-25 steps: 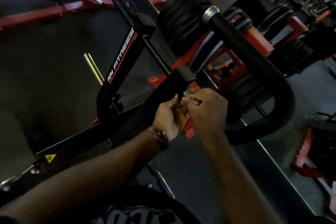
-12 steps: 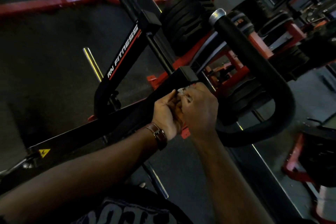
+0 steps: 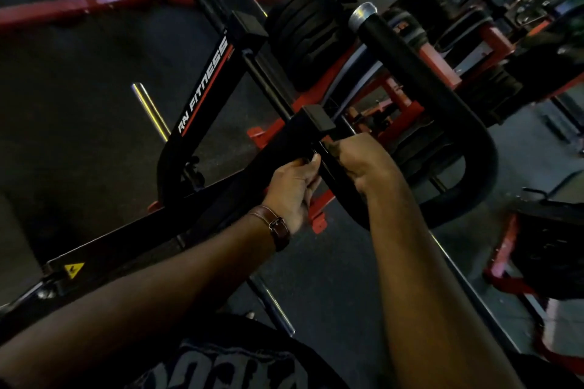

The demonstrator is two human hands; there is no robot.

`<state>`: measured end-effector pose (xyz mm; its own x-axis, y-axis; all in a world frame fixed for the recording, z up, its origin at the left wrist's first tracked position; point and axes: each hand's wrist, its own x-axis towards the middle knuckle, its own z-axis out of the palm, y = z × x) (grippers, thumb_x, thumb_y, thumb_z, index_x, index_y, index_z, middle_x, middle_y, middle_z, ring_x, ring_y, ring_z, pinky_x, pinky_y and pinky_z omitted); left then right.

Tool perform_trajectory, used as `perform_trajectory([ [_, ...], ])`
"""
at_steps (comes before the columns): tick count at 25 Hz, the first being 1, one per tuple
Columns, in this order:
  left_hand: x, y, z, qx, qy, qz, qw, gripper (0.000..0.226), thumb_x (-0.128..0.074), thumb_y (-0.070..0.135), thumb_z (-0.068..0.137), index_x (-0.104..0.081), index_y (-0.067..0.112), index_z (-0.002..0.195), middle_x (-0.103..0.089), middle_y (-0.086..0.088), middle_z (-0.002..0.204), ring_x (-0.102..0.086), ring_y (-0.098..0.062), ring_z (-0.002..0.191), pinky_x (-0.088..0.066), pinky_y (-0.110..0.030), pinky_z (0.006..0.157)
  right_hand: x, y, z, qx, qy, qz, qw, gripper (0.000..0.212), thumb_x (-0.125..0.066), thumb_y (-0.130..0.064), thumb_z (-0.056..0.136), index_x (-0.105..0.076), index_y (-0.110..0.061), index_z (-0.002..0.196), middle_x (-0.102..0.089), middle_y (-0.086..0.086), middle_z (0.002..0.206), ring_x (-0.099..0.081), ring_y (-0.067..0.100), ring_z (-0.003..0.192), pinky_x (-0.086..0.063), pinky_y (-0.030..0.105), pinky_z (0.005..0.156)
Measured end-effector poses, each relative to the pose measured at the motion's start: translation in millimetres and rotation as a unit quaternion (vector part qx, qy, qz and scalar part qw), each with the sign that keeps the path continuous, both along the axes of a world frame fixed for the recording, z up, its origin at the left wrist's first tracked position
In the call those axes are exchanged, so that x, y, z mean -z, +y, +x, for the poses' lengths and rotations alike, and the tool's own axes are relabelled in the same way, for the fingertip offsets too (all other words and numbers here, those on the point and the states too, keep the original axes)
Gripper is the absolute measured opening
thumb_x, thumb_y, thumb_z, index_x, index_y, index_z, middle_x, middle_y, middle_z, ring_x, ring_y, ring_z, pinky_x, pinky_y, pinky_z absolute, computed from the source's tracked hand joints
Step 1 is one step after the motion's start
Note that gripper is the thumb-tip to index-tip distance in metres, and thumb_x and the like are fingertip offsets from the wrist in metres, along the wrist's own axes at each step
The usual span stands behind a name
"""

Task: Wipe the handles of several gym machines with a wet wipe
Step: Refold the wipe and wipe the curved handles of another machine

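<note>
Both hands are working at the centre of the view, on either side of a black bar that belongs to the U-shaped padded handle of a plate-loaded machine. The left hand, with a brown watch strap on its wrist, is sitting at about seven o'clock from the square end cap of the black machine frame, its fingers curling in toward the bar; whether they are pinching anything cannot be told in this dim light. The right hand is wrapping around the near end of the handle, gripping it.

The wet wipe is not showing anywhere; it is probably lying under the right palm against the bar, but that is a guess.

The step in hand appears to be the start of a wiping pass on this handle. The next move is calling for the right hand to be sliding along the curve toward three o'clock and then up toward the chrome-capped tip at one o'clock, keeping pressure all round the padding.
</note>
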<state>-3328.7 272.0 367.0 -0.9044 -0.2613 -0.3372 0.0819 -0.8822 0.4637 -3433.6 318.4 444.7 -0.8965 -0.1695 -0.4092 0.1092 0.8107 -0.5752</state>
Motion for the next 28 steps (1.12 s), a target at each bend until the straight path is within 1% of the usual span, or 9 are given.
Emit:
perform_trajectory([
  [2,1.8,-2.6,-1.0,0.000,0.008,0.036,0.999,0.017,-0.056,0.012,0.098,-0.069,0.007,0.106,-0.073,-0.008,0.111,-0.071,-0.017,0.097,-0.052,-0.031,0.090,-9.1,9.9,7.2,-0.023,-0.039,0.034,0.998,0.018,-0.064,-0.021,0.085,-0.073,-0.006,0.090,-0.074,0.014,0.082,-0.072,0.030,0.074,-0.061,0.045,0.071],
  [5,7.3,-5.5,-4.9,-0.014,0.003,0.100,0.995,0.020,-0.051,0.018,0.096,-0.069,0.011,0.099,-0.072,-0.006,0.105,-0.070,-0.018,0.097,-0.049,-0.035,0.097,-13.4,2.0,10.1,-0.001,-0.048,-0.084,0.995,0.016,-0.063,-0.004,0.089,-0.069,-0.004,0.074,-0.066,0.009,0.062,-0.064,0.020,0.053,-0.050,0.025,0.048],
  [9,7.4,-6.4,-3.9,-0.003,0.013,0.125,0.992,0.033,-0.038,0.023,0.100,-0.067,0.008,0.106,-0.073,-0.008,0.103,-0.072,-0.019,0.093,-0.053,-0.034,0.089,-15.5,-2.1,26.5,0.016,-0.043,-0.167,0.985,0.022,-0.056,-0.001,0.093,-0.070,-0.006,0.076,-0.069,0.005,0.066,-0.066,0.014,0.058,-0.052,0.026,0.056],
  [12,5.9,-8.3,-3.2,-0.006,0.014,0.143,0.990,0.035,-0.035,0.022,0.100,-0.065,0.005,0.107,-0.073,-0.012,0.109,-0.072,-0.022,0.097,-0.054,-0.033,0.085,-10.5,23.3,47.4,-0.055,0.144,0.006,0.988,0.020,-0.053,-0.005,0.092,-0.068,-0.014,0.084,-0.066,-0.005,0.076,-0.060,0.007,0.066,-0.044,0.018,0.054],
  [15,5.8,-12.6,0.7,0.012,0.007,0.146,0.989,0.036,-0.040,0.023,0.099,-0.071,0.007,0.091,-0.074,-0.010,0.097,-0.071,-0.021,0.083,-0.055,-0.031,0.078,12.4,28.1,80.5,-0.172,0.428,0.049,0.886,0.010,-0.062,-0.014,0.089,-0.068,-0.020,0.085,-0.063,-0.005,0.093,-0.055,0.015,0.091,-0.040,0.022,0.068],
  [17,5.1,-14.3,6.0,0.041,0.002,0.137,0.990,0.035,-0.043,0.029,0.097,-0.072,0.011,0.088,-0.069,-0.005,0.088,-0.067,-0.019,0.077,-0.050,-0.030,0.076,31.3,21.7,84.3,-0.272,0.512,0.068,0.812,0.006,-0.066,-0.013,0.088,-0.071,-0.012,0.090,-0.062,0.005,0.098,-0.052,0.017,0.091,-0.046,0.028,0.066],
  [20,5.3,-16.5,9.0,0.038,0.002,0.141,0.989,0.038,-0.051,0.042,0.089,-0.070,0.010,0.098,-0.066,-0.007,0.097,-0.064,-0.022,0.090,-0.048,-0.034,0.083,29.0,8.1,75.1,-0.326,0.528,0.096,0.778,0.009,-0.068,-0.015,0.086,-0.070,-0.007,0.088,-0.061,0.008,0.092,-0.057,0.019,0.080,-0.052,0.032,0.060],
  [25,3.9,-15.5,7.7,0.017,0.018,0.152,0.988,0.065,-0.058,0.047,0.086,-0.058,-0.001,0.129,-0.061,-0.018,0.122,-0.063,-0.027,0.097,-0.051,-0.033,0.087,21.9,55.6,76.1,-0.355,0.511,0.123,0.773,0.003,-0.073,-0.013,0.083,-0.072,-0.012,0.085,-0.058,0.003,0.085,-0.056,0.018,0.069,-0.041,0.023,0.053],
  [28,-2.0,-13.9,7.0,0.011,0.009,0.123,0.992,0.041,-0.052,0.043,0.093,-0.070,0.007,0.091,-0.066,-0.006,0.087,-0.064,-0.018,0.074,-0.052,-0.027,0.070,18.9,30.7,66.8,-0.348,0.475,0.108,0.801,0.008,-0.066,-0.015,0.087,-0.072,-0.011,0.088,-0.060,0.004,0.089,-0.055,0.015,0.070,-0.046,0.028,0.051],
])
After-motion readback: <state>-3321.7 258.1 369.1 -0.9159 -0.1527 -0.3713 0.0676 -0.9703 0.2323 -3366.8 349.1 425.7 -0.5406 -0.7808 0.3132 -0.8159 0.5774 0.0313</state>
